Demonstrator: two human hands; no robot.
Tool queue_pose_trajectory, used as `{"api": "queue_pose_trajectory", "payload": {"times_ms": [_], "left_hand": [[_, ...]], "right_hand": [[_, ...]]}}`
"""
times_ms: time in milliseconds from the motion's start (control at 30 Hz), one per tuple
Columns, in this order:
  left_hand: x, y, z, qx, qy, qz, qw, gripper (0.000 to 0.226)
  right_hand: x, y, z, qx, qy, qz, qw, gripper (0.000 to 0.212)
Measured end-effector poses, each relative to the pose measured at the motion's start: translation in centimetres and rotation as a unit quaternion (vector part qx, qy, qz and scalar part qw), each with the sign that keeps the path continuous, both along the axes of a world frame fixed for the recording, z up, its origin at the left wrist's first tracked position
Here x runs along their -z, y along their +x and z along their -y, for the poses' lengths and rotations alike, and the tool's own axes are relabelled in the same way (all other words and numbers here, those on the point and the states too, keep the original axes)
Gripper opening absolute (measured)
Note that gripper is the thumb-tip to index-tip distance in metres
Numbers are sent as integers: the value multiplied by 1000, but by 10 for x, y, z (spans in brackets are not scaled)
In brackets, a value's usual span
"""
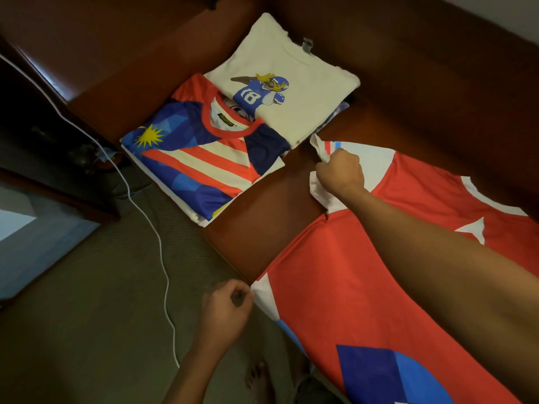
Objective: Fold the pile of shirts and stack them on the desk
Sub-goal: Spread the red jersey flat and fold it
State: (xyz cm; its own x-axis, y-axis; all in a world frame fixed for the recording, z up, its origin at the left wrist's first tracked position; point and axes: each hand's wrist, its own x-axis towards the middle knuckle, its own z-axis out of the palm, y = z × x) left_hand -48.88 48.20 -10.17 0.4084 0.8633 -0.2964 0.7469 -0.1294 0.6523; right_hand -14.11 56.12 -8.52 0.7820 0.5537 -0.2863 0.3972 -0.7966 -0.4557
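A red shirt (344, 287) with white and blue patches lies spread flat on the brown desk (271, 234), reaching from the middle to the lower right. My right hand (339, 172) grips its white upper corner, bunching the cloth. My left hand (229, 306) pinches the shirt's white edge at the desk's near rim. Beyond them lie two folded piles: a flag-patterned jersey (204, 158) with a red collar on top of one, and a white shirt (294, 86) printed with a football player on top of the other.
A white cable (145, 217) runs across the olive carpet (96, 301) to the left of the desk. Dark wooden furniture (43, 112) stands at the far left. A bare foot (258, 380) shows at the bottom by the desk edge.
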Motion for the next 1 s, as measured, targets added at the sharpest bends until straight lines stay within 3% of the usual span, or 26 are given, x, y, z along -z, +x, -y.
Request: {"api": "queue_pose_trajectory", "payload": {"times_ms": [167,400,567,700,833,1000], "left_hand": [[1,4,4,-47,-68,18,996,20],[-6,6,12,17,28,3,999,16],[-21,7,31,46,68,48,995,16],[-27,8,54,106,142,113,978,6],[-23,9,83,179,176,147,957,10],[-3,8,112,211,157,168,950,18]], "right_hand": [[7,10,11,69,49,-63,994,30],[-1,23,35,111,141,-48,983,21],[-25,33,78,152,248,-87,953,30],[-38,40,134,214,297,-107,924,15],[-39,48,200,294,315,-135,892,10],[-17,55,266,380,303,-161,859,7]]}}
